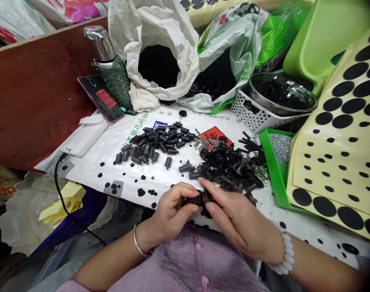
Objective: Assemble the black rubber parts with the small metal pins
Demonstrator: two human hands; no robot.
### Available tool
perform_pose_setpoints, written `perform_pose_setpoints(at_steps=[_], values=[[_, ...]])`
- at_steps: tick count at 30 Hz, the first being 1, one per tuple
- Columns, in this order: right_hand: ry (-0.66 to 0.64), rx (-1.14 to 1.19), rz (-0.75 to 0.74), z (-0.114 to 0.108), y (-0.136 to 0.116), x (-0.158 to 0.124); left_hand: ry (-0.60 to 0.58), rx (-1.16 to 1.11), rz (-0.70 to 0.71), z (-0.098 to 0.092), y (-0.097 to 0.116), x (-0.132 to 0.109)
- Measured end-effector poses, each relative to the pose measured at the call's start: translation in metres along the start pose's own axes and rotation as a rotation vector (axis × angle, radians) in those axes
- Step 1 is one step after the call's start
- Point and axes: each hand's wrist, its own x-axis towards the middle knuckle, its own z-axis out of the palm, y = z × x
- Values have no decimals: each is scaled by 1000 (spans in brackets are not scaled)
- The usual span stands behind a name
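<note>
Close to my body, at the table's front edge, both hands meet around a black plastic part [194,200]. Thumb and fingers of my left hand [175,209] pinch its narrower end. My right hand [233,215] grips the wider, round end between thumb and fingers; the fingers hide much of its shape. Just beyond lies a heap of black plastic pieces [227,162], some with flared round ends. To its left is a spread of small black cylinders [154,140]. Thin metal strips [207,142] lie between the two groups.
Behind stand a white bag [185,32], a metal bowl [282,91] on a white basket [248,111], and a netted flask [112,77] beside a phone [101,99]. Right are a green tray [272,178] and sheets of black dots [333,162]. A power bank [84,140] trails a cable at left.
</note>
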Motion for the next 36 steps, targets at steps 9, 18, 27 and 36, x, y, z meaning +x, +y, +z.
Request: perform_pose_setpoints(at_steps=[9,18,27,36], values=[[55,128,72,-2,-2,3,104,-482,-375,4,-4,6],[374,473,178,37,-9,3,255,-426,-161,7,5,14],[495,776,319,53,-17,8,170,125,142,0,8,5],[482,353,102,51,-5,-4,16,243,216,-8,35,14]])
